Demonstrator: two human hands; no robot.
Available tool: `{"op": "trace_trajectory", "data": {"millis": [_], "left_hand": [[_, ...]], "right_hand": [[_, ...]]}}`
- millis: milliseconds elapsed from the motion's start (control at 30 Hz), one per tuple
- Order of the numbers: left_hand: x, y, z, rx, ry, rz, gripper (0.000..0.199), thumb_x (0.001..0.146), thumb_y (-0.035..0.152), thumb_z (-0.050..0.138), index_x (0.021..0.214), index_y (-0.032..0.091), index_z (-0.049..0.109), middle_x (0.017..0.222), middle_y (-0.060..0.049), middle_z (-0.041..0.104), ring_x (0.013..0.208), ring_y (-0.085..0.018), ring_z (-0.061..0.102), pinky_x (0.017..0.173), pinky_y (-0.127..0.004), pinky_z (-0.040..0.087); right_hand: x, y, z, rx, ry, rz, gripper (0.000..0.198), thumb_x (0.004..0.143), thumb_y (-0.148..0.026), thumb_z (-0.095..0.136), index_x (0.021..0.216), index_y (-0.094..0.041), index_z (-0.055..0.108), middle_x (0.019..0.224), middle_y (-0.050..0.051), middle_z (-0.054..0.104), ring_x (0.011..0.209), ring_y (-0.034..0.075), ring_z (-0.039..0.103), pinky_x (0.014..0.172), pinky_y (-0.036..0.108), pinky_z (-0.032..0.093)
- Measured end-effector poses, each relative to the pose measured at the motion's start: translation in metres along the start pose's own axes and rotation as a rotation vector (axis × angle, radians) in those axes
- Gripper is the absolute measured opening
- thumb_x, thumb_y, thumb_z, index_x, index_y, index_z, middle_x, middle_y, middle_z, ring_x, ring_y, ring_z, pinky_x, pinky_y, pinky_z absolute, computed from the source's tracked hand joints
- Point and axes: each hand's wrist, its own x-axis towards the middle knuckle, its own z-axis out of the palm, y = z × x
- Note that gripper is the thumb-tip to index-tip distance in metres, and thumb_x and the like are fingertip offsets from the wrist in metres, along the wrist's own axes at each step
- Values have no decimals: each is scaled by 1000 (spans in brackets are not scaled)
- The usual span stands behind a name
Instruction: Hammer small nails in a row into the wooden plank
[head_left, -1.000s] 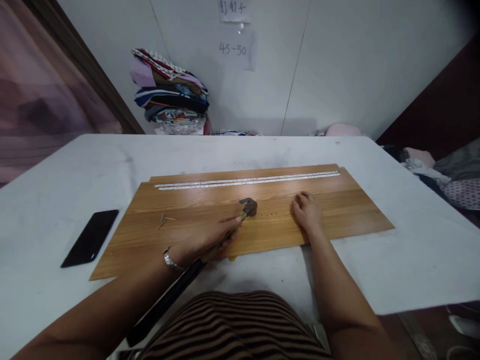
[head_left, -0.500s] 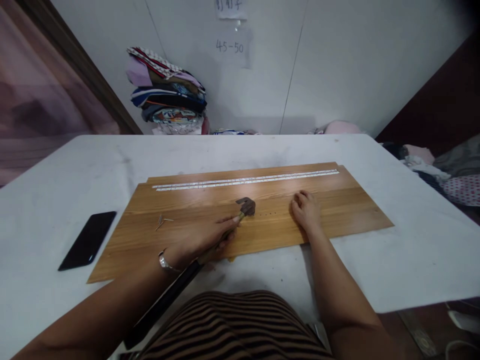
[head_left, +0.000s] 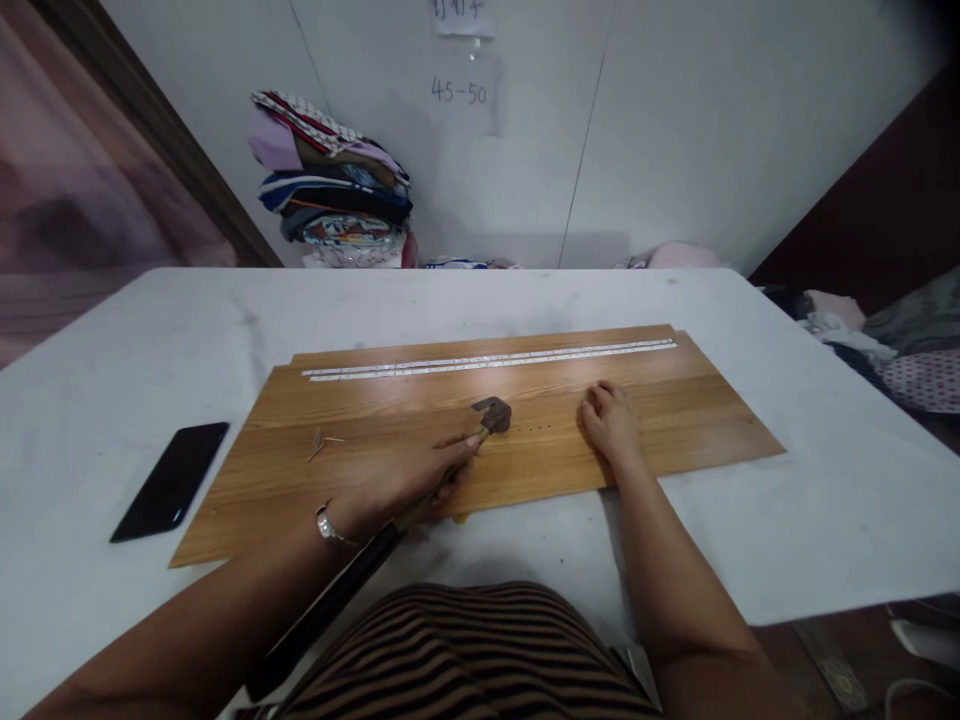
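My left hand [head_left: 450, 462] is closed around the handle of a claw hammer [head_left: 493, 414]. The hammer's dark metal head rests on or just over a wood-grain board [head_left: 390, 425], and its long black grip runs back under my left forearm. A short row of small dark dots [head_left: 534, 428], maybe nail heads or holes, lies right of the hammer head. My right hand [head_left: 611, 420] rests on the board past these dots, its fingers curled together; whatever may be inside them is hidden. Several loose nails [head_left: 322, 443] lie on the board's left part.
Two pale measuring strips [head_left: 487, 361] run along the board's far side. A black phone [head_left: 172, 480] lies left of the board on the white table [head_left: 465, 300]. Folded clothes [head_left: 337, 190] are stacked beyond the table's far edge, and more fabric [head_left: 847, 330] lies at the right.
The view has shifted very slightly. Both hands and the hammer keep the same places on the board.
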Motion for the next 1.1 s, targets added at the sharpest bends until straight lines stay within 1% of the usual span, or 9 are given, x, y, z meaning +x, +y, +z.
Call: {"op": "trace_trajectory", "data": {"millis": [133, 333, 500, 633, 800, 900, 1000, 1100], "left_hand": [[2, -3, 0, 8, 12, 13, 34, 88, 53, 51, 78, 20, 54, 62, 3, 50, 46, -7, 38, 40, -24, 23], [4, -4, 0, 16, -20, 26, 37, 88, 55, 51, 76, 19, 52, 62, 3, 47, 46, -7, 37, 40, -23, 24], [5, -3, -1, -3, -12, -1, 38, 86, 58, 53, 84, 20, 53, 66, 2, 49, 47, -7, 38, 39, -21, 25], [8, -6, -1, 39, 2, -28, 41, 85, 60, 52, 81, 19, 51, 65, 3, 47, 46, -7, 38, 40, -21, 27], [1, 1, -1, 72, 9, 2, 41, 86, 60, 51, 83, 19, 53, 65, 3, 47, 48, -7, 37, 41, -23, 27], [-2, 4, -2, 59, 22, -8, 40, 86, 59, 51, 84, 19, 54, 64, 2, 48, 46, -7, 37, 40, -24, 25], [-1, 0, -4, 34, 22, -51, 40, 86, 60, 52, 85, 19, 53, 63, 3, 48, 45, -8, 38, 40, -24, 24], [1, -5, -5, 32, 14, -56, 42, 86, 61, 51, 81, 19, 50, 61, 3, 47, 44, -7, 38, 40, -23, 25]], "right_hand": [[0, 2, 1, 2, 13, -10, 29, 83, -28, 50, 100, -17, 71, 117, 14, 64, 111, 29, 54, 98, 44, 40], [0, 2, 1, 5, 0, -6, 30, 84, -28, 50, 102, -16, 71, 118, 15, 63, 112, 29, 54, 99, 44, 40], [0, 3, 2, 2, 12, -23, 30, 83, -27, 51, 103, -15, 70, 117, 16, 63, 111, 29, 53, 98, 44, 40], [0, 4, 4, 1, 25, -29, 29, 83, -28, 51, 100, -14, 71, 116, 16, 63, 110, 29, 53, 97, 43, 40], [0, 4, 4, 5, 30, -26, 28, 83, -28, 51, 99, -16, 70, 115, 15, 64, 110, 29, 53, 97, 43, 40], [0, 4, 4, 7, 33, -26, 27, 83, -28, 51, 99, -17, 70, 115, 14, 64, 110, 29, 53, 97, 44, 40], [0, 4, 4, 8, 24, -19, 28, 83, -28, 51, 100, -17, 71, 116, 15, 64, 110, 29, 54, 97, 43, 40], [0, 4, 4, 3, 14, -15, 29, 84, -28, 51, 101, -16, 71, 116, 15, 63, 111, 29, 53, 98, 43, 40]]}}
